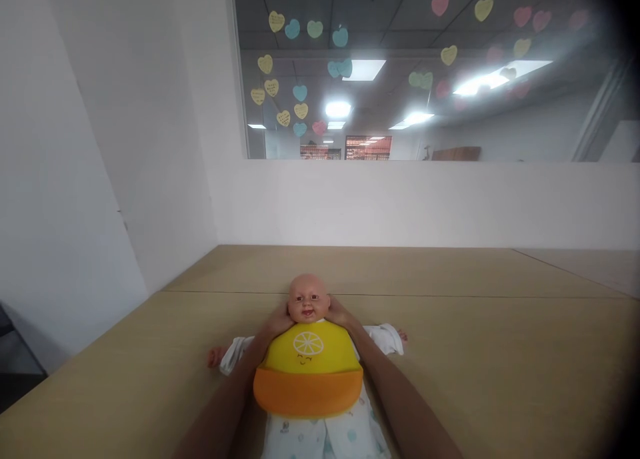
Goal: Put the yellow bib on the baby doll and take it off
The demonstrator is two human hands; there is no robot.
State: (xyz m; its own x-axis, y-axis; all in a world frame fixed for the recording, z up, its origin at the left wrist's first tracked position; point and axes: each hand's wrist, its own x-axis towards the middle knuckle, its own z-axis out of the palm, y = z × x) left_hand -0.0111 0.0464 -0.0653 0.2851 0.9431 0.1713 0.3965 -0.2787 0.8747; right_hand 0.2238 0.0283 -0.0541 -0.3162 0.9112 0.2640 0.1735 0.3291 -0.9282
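A baby doll (307, 292) lies on its back on the table, its arms spread out to both sides in white sleeves. Over its chest is a silicone bib (307, 352), yellow above with a white citrus slice and a small smiling face, and with an orange catch pocket (308, 393) below. My left hand (280, 320) reaches to the left side of the doll's neck, and my right hand (340, 312) to the right side. Both sets of fingers disappear behind the neck, as does the bib's neckband, so their grip is hidden.
The light wood table (500, 365) has seams across its top and meets a white wall (400, 202) at the back. Heart-shaped paper notes (341, 37) are stuck to the window above. A dark chair-like object (17, 352) stands beyond the table's left edge.
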